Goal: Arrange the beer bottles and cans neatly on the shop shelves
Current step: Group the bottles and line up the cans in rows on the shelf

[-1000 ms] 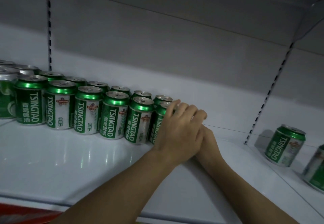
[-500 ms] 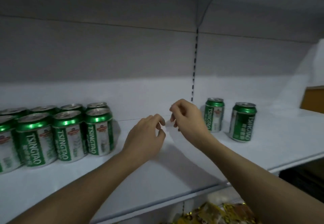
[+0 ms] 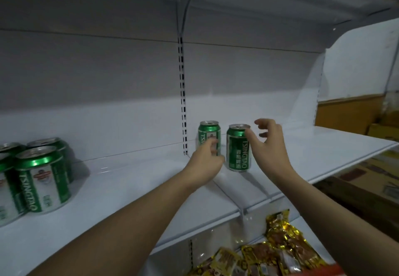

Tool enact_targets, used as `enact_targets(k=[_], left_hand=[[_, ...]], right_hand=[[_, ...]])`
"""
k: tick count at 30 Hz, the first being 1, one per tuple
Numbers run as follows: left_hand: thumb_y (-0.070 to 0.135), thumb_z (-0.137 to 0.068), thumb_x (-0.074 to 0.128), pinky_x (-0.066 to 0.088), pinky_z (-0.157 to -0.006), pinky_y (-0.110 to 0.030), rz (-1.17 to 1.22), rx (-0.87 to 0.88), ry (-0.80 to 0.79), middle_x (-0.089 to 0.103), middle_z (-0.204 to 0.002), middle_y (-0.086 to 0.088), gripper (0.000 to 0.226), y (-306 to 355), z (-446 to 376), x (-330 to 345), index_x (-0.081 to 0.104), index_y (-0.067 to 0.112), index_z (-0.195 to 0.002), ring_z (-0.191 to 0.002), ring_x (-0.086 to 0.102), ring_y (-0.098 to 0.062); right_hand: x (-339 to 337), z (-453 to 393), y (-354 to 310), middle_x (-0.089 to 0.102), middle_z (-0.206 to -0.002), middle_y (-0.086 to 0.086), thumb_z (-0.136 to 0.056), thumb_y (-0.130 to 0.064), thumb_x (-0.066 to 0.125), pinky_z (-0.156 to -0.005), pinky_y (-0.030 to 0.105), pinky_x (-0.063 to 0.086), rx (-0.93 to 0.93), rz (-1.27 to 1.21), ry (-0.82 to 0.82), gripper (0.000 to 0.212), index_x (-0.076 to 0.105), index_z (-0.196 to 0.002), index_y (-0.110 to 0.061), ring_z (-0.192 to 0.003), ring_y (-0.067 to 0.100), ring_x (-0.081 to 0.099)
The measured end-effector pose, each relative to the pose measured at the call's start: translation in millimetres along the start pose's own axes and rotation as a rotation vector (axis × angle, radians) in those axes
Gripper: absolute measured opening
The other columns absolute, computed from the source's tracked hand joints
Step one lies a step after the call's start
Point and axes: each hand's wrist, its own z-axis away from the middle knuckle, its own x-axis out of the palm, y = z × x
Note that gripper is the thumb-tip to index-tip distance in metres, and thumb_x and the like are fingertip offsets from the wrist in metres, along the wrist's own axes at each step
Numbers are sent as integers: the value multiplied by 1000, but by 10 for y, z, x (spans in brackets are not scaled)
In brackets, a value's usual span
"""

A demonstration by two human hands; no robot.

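Observation:
Two green Tsingtao beer cans stand upright side by side on the white shelf (image 3: 129,189), just right of the slotted upright. My left hand (image 3: 205,163) reaches the left can (image 3: 209,132); its loosely curled fingers overlap the can's lower front, and no firm grip shows. My right hand (image 3: 269,146) is spread wide beside the right can (image 3: 237,150), thumb at the can's upper right side, fingers apart from it. A group of matching cans (image 3: 41,178) stands at the far left of the shelf.
The slotted upright (image 3: 183,102) divides the back wall. Another shelf hangs overhead. Gold snack packets (image 3: 276,252) lie on the shelf below. Brown cardboard boxes (image 3: 345,113) sit beyond the shelf's right end.
My view has swung right, away from the row of cans. Both hands left that row and moved to the two separate cans, the right hand opening wide.

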Motion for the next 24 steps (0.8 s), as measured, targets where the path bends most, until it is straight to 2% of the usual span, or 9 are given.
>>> enact_targets(k=[4,7,8,13,16,19,21,24], left_hand=[[-4,-94,45,44,-106,-41,106,-49,-70,43,-148,-11,65,15,-63,170,29,22,-151,-133,46,-27],[-8,-92,45,50,-83,-32,149,-41,-53,51,-141,-9,67,-13,-73,238,33,25,-149,-125,53,-31],[-8,-92,45,49,-82,-33,165,-43,-43,52,-139,-8,67,-32,-83,249,35,26,-148,-123,54,-32],[-9,-90,47,48,-98,-41,221,-58,-48,51,-142,-7,70,-59,-64,257,35,28,-149,-125,53,-26],[-1,-94,51,50,-92,-33,230,-11,-31,53,-135,-5,63,-1,6,184,37,26,-149,-119,55,-20],[14,-99,54,50,-75,-21,255,72,33,57,-119,3,45,37,93,14,45,27,-141,-104,59,-12],[24,-99,55,52,-72,-23,295,89,69,57,-116,4,38,65,164,-138,46,29,-136,-100,60,-10],[36,-95,59,58,-69,-30,361,67,101,59,-121,0,44,117,276,-408,44,30,-136,-102,62,-13]], right_hand=[[-5,28,200,46,-130,0,-98,-38,56,-92,34,46,221,-158,-222,56,33,-147,-24,-111,18,53],[34,58,312,54,-132,5,-97,-29,58,-96,44,54,215,-195,-311,53,36,-146,-27,-112,17,59],[44,59,336,56,-131,6,-97,-26,58,-95,46,55,190,-168,-303,51,38,-144,-26,-112,16,58],[40,80,333,61,-125,11,-96,-16,61,-87,45,59,199,-231,-253,44,47,-137,-23,-107,19,63],[51,127,249,63,-120,10,-97,-15,60,-78,36,61,200,-295,-231,38,51,-132,-23,-101,18,66],[79,160,76,66,-119,7,-97,-20,61,-84,38,59,176,-309,-231,34,53,-129,-25,-109,22,65],[117,198,-90,69,-116,7,-98,-21,59,-76,30,58,174,-348,-273,33,54,-131,-24,-103,19,68],[204,297,-393,71,-109,6,-98,-20,59,-61,18,55,147,-404,-344,32,55,-130,-24,-86,9,72]])
